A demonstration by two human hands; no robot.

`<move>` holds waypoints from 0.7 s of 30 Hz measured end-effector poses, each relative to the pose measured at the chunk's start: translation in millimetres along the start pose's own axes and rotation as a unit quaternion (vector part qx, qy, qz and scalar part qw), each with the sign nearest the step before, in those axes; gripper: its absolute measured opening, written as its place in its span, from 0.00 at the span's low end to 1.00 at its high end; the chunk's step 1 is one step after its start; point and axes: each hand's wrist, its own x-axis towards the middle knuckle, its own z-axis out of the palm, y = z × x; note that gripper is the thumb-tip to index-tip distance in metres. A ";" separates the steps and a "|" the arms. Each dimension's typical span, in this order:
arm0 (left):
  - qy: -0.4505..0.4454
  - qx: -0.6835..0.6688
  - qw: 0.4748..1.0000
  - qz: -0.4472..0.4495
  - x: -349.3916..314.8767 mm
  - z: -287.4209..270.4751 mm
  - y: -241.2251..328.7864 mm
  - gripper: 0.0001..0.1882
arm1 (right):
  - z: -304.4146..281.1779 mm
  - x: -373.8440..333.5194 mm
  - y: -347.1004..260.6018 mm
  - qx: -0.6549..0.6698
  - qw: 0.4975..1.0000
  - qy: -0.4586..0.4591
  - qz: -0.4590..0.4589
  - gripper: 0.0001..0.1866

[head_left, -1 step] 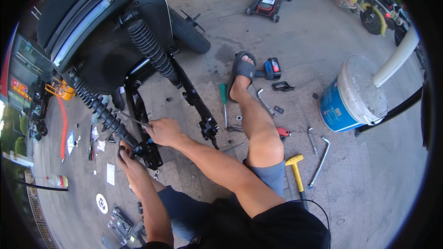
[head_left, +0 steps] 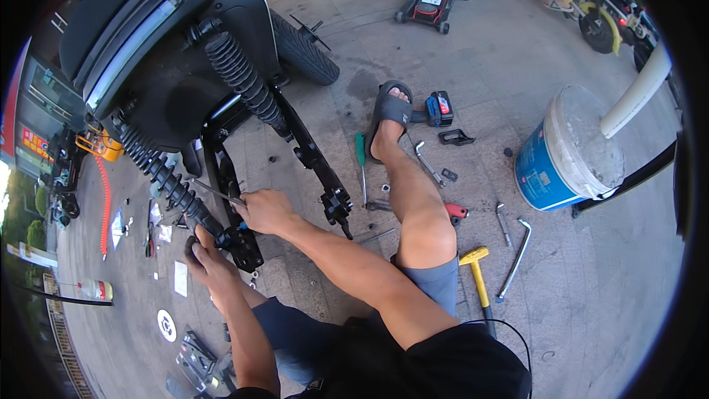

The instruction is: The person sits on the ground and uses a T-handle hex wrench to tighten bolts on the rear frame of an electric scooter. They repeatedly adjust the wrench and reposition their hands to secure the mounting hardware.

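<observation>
My right hand (head_left: 266, 210) is closed round a slim metal wrench (head_left: 214, 191), whose shaft points up and left across the left shock absorber (head_left: 177, 196). Its working end is hidden behind my fingers and the black swingarm leg (head_left: 220, 170). Below that shock's lower end, my left hand (head_left: 214, 270) has its fingers curled beside a dark shape; what they hold, if anything, is hidden. A second shock absorber (head_left: 244, 77) and swingarm leg (head_left: 319, 177) stand to the right, under the raised black scooter body (head_left: 170, 44).
By my right leg lie a green screwdriver (head_left: 361, 159), a blue-and-black power tool (head_left: 439, 109), wrenches (head_left: 515, 260) and a yellow-headed hammer (head_left: 475, 273). A pole stands in a bucket (head_left: 550, 166) at the right. A floor jack (head_left: 434, 0) is farther off. Small parts and a white disc (head_left: 167, 325) lie left.
My left hand has shifted slightly down and away from the shock's lower end. The right hand and wrench stay put; the whole view has shifted a little.
</observation>
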 end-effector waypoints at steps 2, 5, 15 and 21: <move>-0.066 0.064 0.979 0.184 -6.1 1.6 25.2 0.23 | 4.4 -0.3 3.6 -0.008 0.999 0.037 -0.013 0.16; -0.173 0.036 0.955 0.239 -6.0 31.5 60.0 0.22 | 12.3 -0.1 7.6 0.006 0.998 0.064 -0.021 0.14; -0.240 0.057 0.953 0.174 39.9 72.5 57.5 0.16 | 15.2 -0.5 9.5 0.019 0.996 0.079 -0.022 0.15; -0.257 -0.032 0.966 0.024 48.9 76.9 50.9 0.16 | 10.2 -8.7 11.0 0.083 0.989 0.108 -0.061 0.16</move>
